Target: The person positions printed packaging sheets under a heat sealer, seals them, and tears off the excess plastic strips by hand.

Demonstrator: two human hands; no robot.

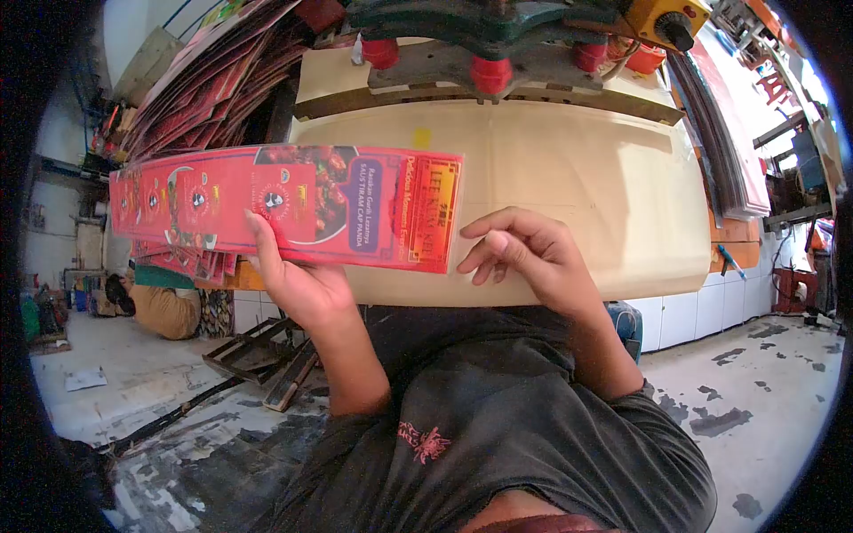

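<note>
My left hand [306, 282] grips a long red printed plastic sheet [378, 244] from its lower edge, thumb on the front face and the other fingers hidden behind. The sheet is held tilted above a cream-coloured work surface [569, 258]. It carries food pictures, a purple label and yellow lettering at its right end. Just right of that end is my right hand [533, 253], fingers loosely bent and apart, with nothing visible in them.
A machine [498, 27] with red feet stands over the back of the surface, a yellow control box [671, 22] beside it. Stacked red sheets [213, 98] lean at the left; flat clear sheets [733, 151] lie at the right. A metal frame [253, 351] rests on the floor.
</note>
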